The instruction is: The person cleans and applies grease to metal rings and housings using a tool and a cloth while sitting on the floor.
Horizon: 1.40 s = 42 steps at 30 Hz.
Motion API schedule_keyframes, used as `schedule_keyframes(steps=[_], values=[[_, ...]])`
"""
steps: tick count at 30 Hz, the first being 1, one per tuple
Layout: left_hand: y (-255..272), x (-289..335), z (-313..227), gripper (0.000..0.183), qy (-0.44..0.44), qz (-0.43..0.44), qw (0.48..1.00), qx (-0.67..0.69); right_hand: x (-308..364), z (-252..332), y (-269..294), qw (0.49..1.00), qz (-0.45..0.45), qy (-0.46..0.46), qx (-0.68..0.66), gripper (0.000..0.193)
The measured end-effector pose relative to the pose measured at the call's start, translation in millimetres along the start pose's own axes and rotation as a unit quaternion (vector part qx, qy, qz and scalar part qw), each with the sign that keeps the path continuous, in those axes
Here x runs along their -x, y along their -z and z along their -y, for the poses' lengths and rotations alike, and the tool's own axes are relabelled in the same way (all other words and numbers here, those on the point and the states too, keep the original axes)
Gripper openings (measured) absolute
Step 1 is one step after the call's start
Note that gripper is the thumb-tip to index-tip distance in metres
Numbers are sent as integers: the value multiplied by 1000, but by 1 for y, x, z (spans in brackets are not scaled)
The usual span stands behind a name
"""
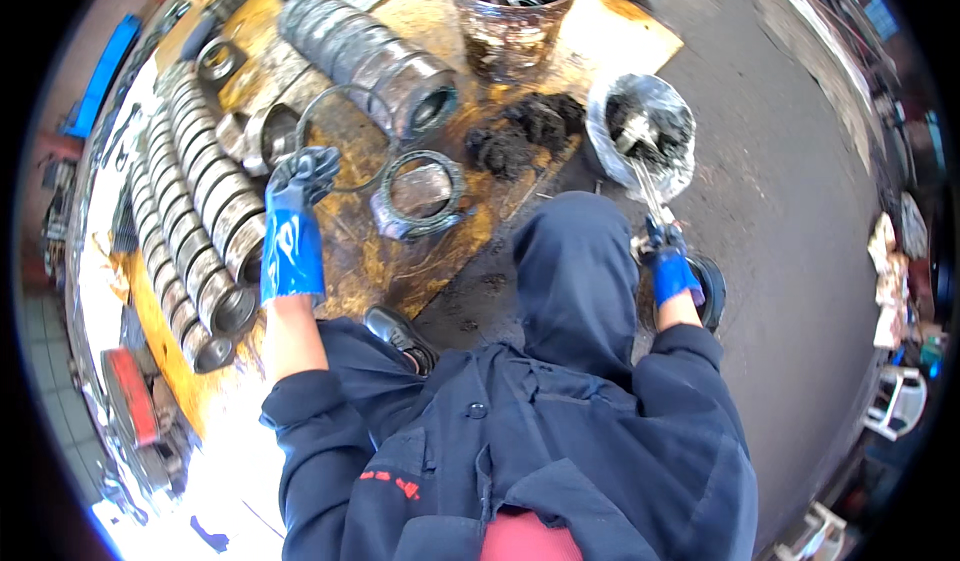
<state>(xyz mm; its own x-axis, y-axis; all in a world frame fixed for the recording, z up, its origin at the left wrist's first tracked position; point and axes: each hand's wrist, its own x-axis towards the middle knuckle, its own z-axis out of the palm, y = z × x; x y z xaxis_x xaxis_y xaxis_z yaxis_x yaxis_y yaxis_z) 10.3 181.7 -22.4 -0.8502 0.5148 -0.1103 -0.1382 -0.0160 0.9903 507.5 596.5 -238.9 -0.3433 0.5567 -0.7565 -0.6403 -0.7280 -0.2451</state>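
Note:
My left hand (293, 223), in a blue glove smeared dark at the fingers, pinches a thin metal ring (389, 149) by its left side. The ring is held up over the oily brown board (380, 276). Below and right of it lies a thicker greasy ring-shaped part (458, 186) on a flat piece. At the right, my gloved right hand (668, 259) is closed round the handle of a slim greasy tool (651, 191). The tool's pale head rests in black grease inside a plastic-lined bucket (597, 126); its exact kind is unclear.
Rows of ribbed metal cylinders (205, 186) lie at the left, with a larger stack (350, 41) farther back. Clumps of black grease (505, 146) sit near the bucket. Behind stands a grimy pail (510, 36) holding rings. A dark round part (711, 291) is beside my right hand.

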Motion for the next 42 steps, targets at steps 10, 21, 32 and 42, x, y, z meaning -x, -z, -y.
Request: schedule_keyframes(steps=[10, 21, 32, 42], values=[[1, -2, -20, 25, 61, -71, 955, 282, 118, -1, -141, 893, 128, 230, 366, 29], [2, -12, -26, 44, 10, -19, 955, 296, 183, -296, -273, 505, 606, 274, 551, 42], [-8, 3, -44, 29, 62, -158, 903, 394, 186, -332, -250, 518, 616, 353, 478, 34], [-3, 5, -27, 32, 102, -125, 914, 372, 180, -303, -250, 537, 595, 241, 547, 34]])
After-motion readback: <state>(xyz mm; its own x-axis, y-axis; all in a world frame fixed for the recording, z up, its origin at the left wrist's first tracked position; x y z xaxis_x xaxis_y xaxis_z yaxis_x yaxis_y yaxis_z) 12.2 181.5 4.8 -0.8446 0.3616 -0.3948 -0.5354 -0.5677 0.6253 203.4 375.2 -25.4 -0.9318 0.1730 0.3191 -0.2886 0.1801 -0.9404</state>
